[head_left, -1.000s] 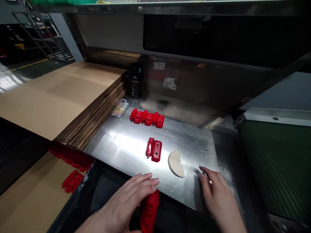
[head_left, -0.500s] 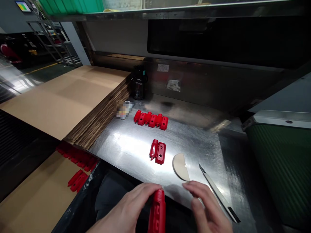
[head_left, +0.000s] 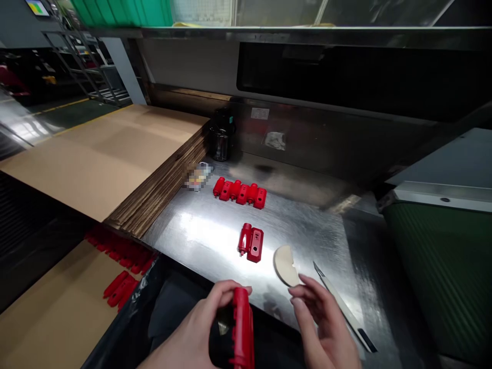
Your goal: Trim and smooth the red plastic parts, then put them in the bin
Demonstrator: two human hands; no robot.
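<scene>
A red moulded plastic part [head_left: 243, 328] stands on end in my left hand [head_left: 200, 325], gripped between thumb and fingers at the table's front edge. Nothing shows in my right hand [head_left: 323, 318], whose fingers are curved and apart. Its fingertips come close to a beige half-round pad [head_left: 285, 265] on the metal table. Just right of that hand lies a craft knife [head_left: 342, 302], blade pointing away from me. Farther in on the table is another red plastic piece [head_left: 250, 242] made of two joined sections. Behind it sits a row of similar red pieces [head_left: 240, 192].
Stacked cardboard sheets [head_left: 103, 148] fill the left side. Below them, more red parts [head_left: 121, 288] lie on cardboard. A dark jug-like container [head_left: 221, 136] stands at the back. To the right is a green ribbed surface [head_left: 442, 271]. A shelf edge [head_left: 269, 33] crosses overhead.
The red part in my left hand has turned, so its smoother side now faces me. My right hand has shifted slightly up and left, its fingers nearer the pad. The view has tilted a little.
</scene>
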